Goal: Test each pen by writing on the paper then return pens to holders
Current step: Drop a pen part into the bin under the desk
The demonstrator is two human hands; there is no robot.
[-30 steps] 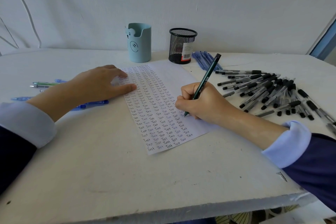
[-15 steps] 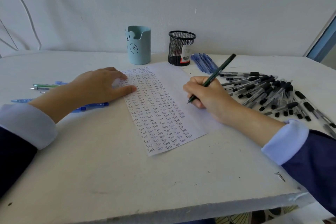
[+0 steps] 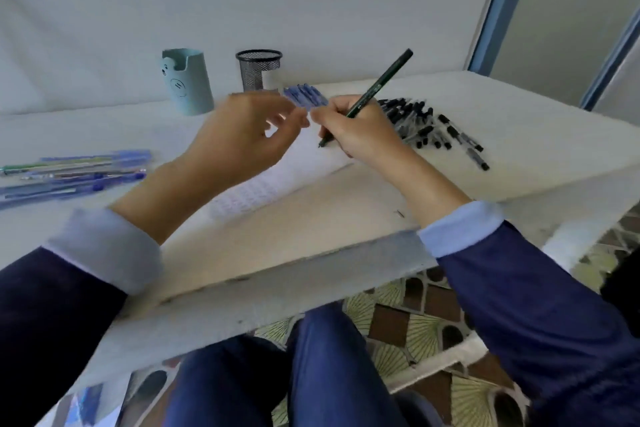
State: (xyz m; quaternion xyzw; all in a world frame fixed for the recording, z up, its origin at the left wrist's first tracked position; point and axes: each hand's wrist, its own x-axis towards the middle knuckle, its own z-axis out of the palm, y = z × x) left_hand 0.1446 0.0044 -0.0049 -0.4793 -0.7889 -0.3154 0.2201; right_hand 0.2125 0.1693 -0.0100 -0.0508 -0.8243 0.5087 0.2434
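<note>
My right hand (image 3: 360,130) grips a dark green pen (image 3: 377,87), tip down and raised off the paper (image 3: 263,184). My left hand (image 3: 242,139) hovers above the paper with fingers loosely spread, fingertips almost meeting my right hand, holding nothing. The paper, covered in small written words, lies under both hands. At the back stand a light blue holder (image 3: 188,81) and a black mesh holder (image 3: 259,69). The view is blurred and tilted.
Several black-capped pens (image 3: 429,125) lie heaped at the right. A few blue pens (image 3: 304,95) lie by the mesh holder, and several coloured pens (image 3: 72,172) lie at the left. The table's front edge (image 3: 277,284) is near my knees.
My left hand has lifted off the paper and moved right toward my right hand. The right hand has raised the green pen. The camera has tilted down and swung.
</note>
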